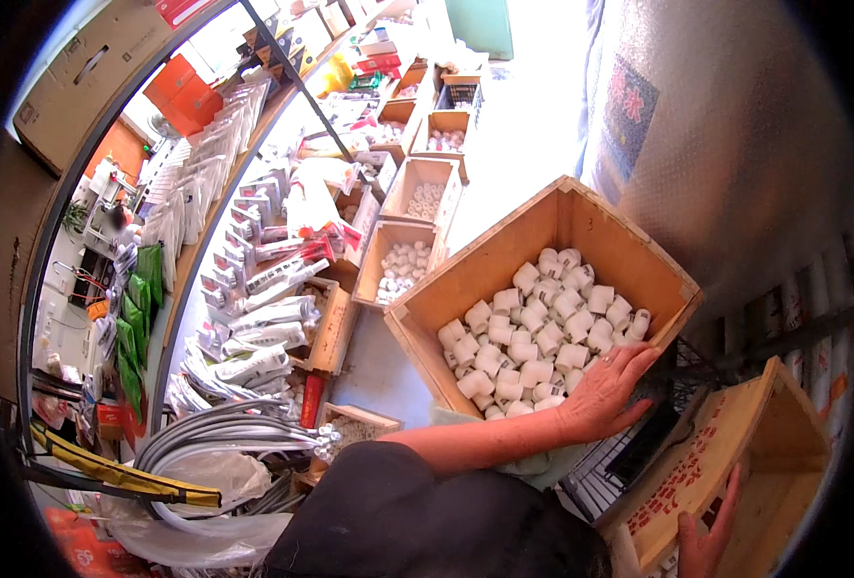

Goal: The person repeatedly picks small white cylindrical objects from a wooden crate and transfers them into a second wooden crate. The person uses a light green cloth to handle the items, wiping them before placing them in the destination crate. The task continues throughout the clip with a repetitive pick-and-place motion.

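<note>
A large wooden box [485, 265] holds many white plastic pipe fittings [533, 328]. My left hand [605, 390] lies across its near right edge, beside the fittings, with fingers stretched out and nothing seen held in them. At the lower right is a second, smaller wooden box [783, 424], tilted, with red printing on one side. My right hand [714, 530] grips an edge of it, thumb and fingers on either side; part of this hand is cut off by the picture's rim. A few white pieces show beneath that box.
Wooden bins of white fittings [406, 260] line the floor ahead. Shelves on the left hold bagged goods and green packets [138, 308]. Coiled grey hoses [205, 443] lie at lower left. A black wire rack [600, 472] stands between the two boxes, and a plastic-like sheet [735, 125] hangs right.
</note>
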Available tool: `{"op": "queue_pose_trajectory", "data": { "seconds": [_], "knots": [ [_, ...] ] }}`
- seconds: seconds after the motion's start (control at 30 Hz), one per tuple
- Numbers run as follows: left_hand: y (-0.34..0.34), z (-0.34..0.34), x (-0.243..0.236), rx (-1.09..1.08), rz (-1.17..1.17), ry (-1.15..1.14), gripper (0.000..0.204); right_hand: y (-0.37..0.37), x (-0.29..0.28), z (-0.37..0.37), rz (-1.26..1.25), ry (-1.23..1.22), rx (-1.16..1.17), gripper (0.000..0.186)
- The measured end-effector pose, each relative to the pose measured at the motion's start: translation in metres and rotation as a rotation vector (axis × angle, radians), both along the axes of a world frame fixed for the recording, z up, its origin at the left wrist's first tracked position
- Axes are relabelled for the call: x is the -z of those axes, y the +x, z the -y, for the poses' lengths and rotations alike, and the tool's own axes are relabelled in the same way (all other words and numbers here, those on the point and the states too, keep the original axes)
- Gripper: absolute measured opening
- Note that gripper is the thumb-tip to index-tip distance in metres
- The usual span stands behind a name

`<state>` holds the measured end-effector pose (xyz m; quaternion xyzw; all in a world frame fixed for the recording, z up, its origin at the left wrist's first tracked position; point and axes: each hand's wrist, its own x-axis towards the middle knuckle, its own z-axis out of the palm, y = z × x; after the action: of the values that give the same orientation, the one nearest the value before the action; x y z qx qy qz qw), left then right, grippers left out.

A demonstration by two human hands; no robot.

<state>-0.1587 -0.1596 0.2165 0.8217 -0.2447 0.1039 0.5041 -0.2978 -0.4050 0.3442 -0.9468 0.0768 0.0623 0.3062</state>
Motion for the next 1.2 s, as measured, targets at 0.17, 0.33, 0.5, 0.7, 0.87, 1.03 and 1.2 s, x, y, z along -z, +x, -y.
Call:
{"op": "queue_pose_trajectory", "data": {
  "seconds": [0.17, 0.33, 0.5, 0.7, 0.87, 1.03, 1.2],
  "knots": [
    [0.045, -0.052, -0.02, -0.308, 0.05, -0.292, 0.064, -0.001, -0.002, 0.001, -0.048, -0.049, 0.03, 0.083],
    [0.083, -0.16, -0.093, -0.576, 0.148, -0.611, 0.046, 0.001, -0.008, -0.009, -0.013, -0.074, 0.011, 0.084],
    [0.07, -0.079, -0.032, -0.233, -0.084, -0.531, 0.046, 0.002, -0.01, -0.008, -0.035, -0.188, 0.012, 0.087],
    [0.014, 0.012, 0.034, 0.014, -0.188, -0.059, 0.085, 0.0, -0.009, -0.005, -0.004, -0.078, -0.015, 0.089],
    [0.02, 0.01, 0.062, 0.146, -0.429, -0.192, 0.081, -0.004, 0.001, 0.001, 0.015, 0.076, 0.021, 0.088],
    [0.023, 0.011, 0.071, 0.196, -0.466, -0.151, 0.074, -0.005, 0.0, 0.002, -0.077, 0.085, 0.086, 0.085],
    [0.024, 0.01, 0.073, 0.204, -0.466, -0.149, 0.071, -0.003, -0.002, 0.0, -0.034, 0.085, 0.027, 0.086]
  ]
}}
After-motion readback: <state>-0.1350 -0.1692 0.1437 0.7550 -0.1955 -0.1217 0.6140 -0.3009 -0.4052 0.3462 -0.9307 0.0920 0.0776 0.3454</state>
